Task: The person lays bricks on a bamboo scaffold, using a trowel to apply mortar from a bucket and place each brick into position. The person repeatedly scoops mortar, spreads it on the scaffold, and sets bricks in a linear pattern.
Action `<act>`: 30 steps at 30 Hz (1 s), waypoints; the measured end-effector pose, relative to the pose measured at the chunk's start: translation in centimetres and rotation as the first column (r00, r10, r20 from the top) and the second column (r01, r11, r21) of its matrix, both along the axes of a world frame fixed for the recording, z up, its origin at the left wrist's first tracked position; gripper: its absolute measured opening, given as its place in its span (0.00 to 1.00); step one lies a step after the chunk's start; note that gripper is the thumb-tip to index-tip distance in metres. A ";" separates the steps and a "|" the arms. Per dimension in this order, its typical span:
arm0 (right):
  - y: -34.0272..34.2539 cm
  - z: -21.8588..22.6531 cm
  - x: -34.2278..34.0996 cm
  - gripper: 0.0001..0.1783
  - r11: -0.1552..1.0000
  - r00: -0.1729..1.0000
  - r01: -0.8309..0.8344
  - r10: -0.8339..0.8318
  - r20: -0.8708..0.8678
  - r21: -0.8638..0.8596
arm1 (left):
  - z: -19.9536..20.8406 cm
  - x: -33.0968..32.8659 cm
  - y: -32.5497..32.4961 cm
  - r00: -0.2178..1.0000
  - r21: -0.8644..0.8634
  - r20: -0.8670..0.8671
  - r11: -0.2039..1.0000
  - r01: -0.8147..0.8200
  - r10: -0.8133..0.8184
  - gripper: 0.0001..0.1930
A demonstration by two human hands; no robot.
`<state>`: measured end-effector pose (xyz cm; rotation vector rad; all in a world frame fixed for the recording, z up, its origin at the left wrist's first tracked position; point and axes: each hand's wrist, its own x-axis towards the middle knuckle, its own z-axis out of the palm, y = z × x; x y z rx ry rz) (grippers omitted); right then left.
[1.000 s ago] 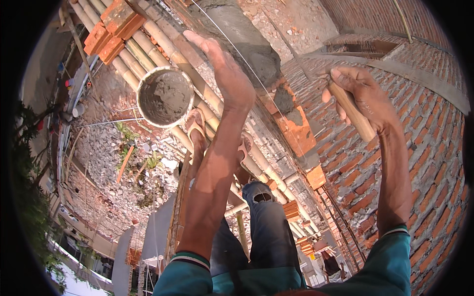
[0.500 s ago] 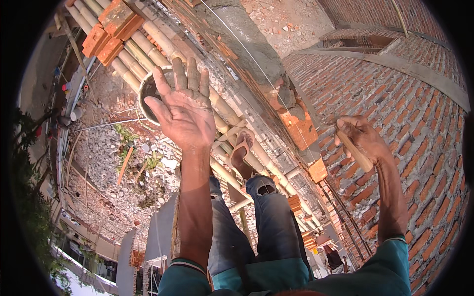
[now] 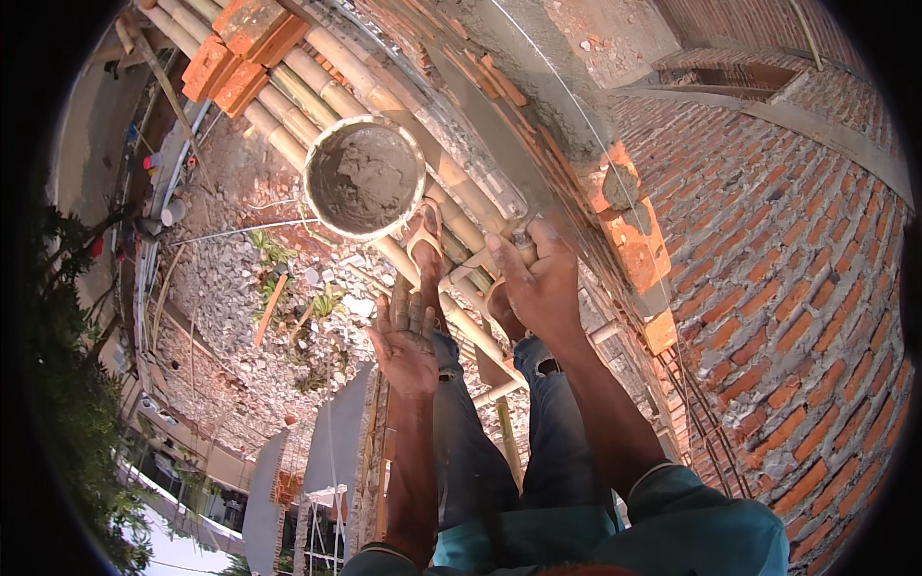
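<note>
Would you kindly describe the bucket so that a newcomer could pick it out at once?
Find the bamboo poles slanting down from the upper left. Follow them past the stacked orange bricks to the bucket, lower and to the right. Unlike the blocky bricks, it is round and pale-rimmed, with grey mortar inside.

Left hand [image 3: 406, 350]: fingers stretched, palm up, below the middle
Right hand [image 3: 545, 283]: curled round a trowel [image 3: 521, 235], right of middle
Bucket [image 3: 308, 182]: holds wet mortar [image 3: 363, 173], upper left of middle
Bricks [image 3: 252, 29]: piled on bamboo poles [image 3: 275, 133], upper left
</note>
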<state>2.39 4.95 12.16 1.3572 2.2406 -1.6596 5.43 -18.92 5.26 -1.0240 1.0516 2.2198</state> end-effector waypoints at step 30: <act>-3.5 -9.3 2.0 0.17 0.927 0.986 0.157 -0.168 0.004 0.340 | -8.2 -7.5 -7.4 0.979 -0.353 0.116 0.914 0.199 -0.168 0.37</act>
